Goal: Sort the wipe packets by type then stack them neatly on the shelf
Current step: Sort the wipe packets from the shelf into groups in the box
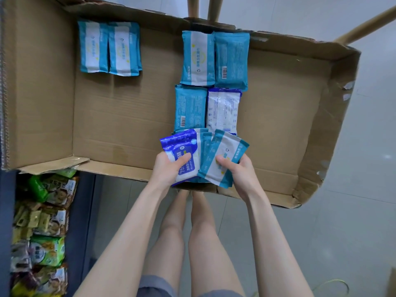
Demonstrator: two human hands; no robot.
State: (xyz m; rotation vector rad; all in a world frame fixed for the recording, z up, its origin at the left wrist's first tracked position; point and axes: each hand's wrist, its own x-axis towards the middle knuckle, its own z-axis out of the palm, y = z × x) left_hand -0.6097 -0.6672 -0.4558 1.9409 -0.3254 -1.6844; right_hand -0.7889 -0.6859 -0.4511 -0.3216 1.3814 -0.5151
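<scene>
My left hand (169,168) grips a dark blue and white alcohol wipe packet (182,146) at the near edge of a large flattened cardboard box (128,116). Beside it, my right hand (237,170) holds a teal and white wipe packet (225,155), with another teal packet behind it. Two teal packets (109,48) lie side by side at the box's far left. In the middle lie three more teal packets (214,58), two of them back side up, and one dark blue packet (222,110) back side up.
The box has raised walls at the right (334,116) and far sides. A dark shelf (42,228) at lower left holds several green and brown snack packs. Wooden chair legs (203,7) stand beyond the box on a grey tiled floor (353,211).
</scene>
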